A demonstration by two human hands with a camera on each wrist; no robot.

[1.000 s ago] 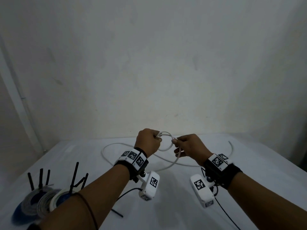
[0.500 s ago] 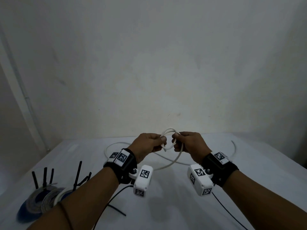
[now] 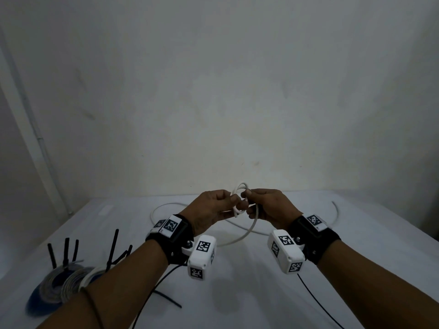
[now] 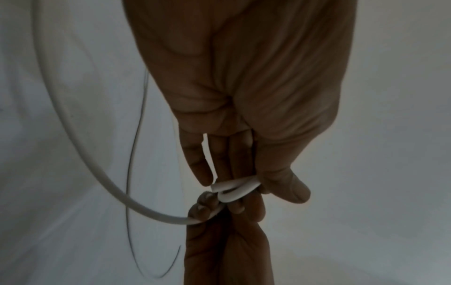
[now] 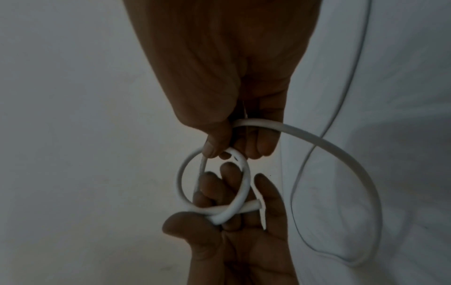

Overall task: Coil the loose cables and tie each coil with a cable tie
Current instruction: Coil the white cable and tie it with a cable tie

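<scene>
Sitting well to the left of the left forearm, the finished coils (image 3: 59,284) with black cable ties (image 3: 111,251) standing up from them show part of the job is done. The left hand (image 3: 209,211) pinches the free end of the white cable (image 3: 240,237), holding the crossing of a small loop (image 5: 214,185). The right hand (image 3: 270,206) grips the same loop's top with thumb and fingers curled round it. A second ago the two hands were apart with one open ring between them; now they nearly touch and the turns are stacked tighter. Right of both hands, much cable lies slack on the table (image 3: 356,269), so coiling has only begun.
</scene>
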